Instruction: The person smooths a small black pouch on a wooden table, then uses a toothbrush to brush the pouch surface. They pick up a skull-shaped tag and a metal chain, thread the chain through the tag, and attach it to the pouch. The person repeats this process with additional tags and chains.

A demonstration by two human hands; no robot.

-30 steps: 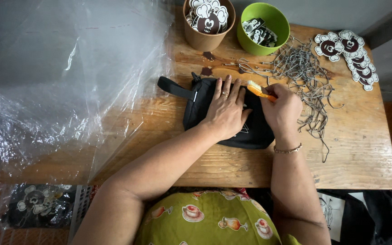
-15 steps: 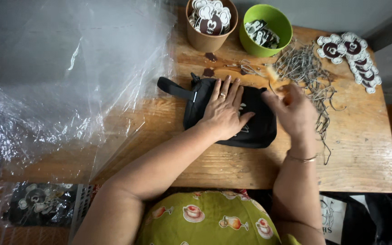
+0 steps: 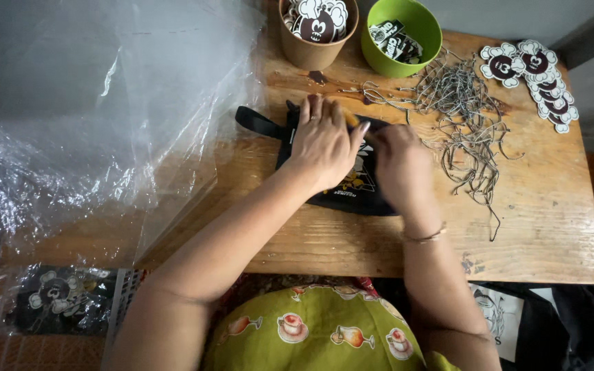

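The wooden plank worktop (image 3: 531,227) carries everything, and the small black fabric pouch with a printed front (image 3: 352,189) near its middle is your landmark. Left of the pouch, the big sheet of crinkled clear plastic film (image 3: 104,137) spills over the worktop edge; a sweep of your left forearm could drag it off. Right of the pouch sits the loose tangle of thin grey cords (image 3: 462,110) (its strands trail close to your wrist), so your bracelet may snag one and pull the heap along. Behind the pouch stand the brown paper cup of die-cut tags (image 3: 314,51) and the green plastic bowl (image 3: 429,51), both light enough to tip if the pouch's strap jerks. Your left hand (image 3: 324,141) lies flat, fingers spread, pressing the pouch. Your right hand (image 3: 397,161) is curled at the pouch's top edge; I cannot tell what it pinches.
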